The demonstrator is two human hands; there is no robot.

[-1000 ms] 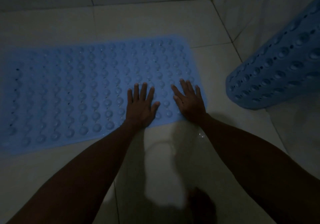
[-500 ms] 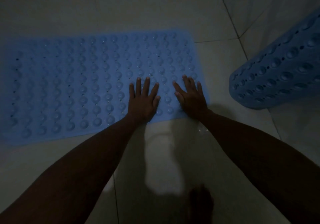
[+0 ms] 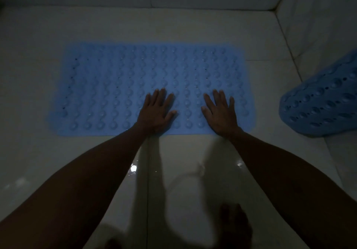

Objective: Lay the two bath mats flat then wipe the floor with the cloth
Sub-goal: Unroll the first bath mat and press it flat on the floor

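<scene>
Dim room: glossy pale tiled floor (image 3: 193,26) meets white tiled walls (image 3: 318,17)

Two blue bath mats, one flat (image 3: 119,86), one curled (image 3: 324,106); two hands, left (image 3: 156,113) and right (image 3: 221,114).

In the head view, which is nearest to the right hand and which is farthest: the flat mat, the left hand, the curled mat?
1. Flat mat: under the right hand.
2. Left hand: beside it, leftward.
3. Curled mat: far right, by the wall.
</scene>
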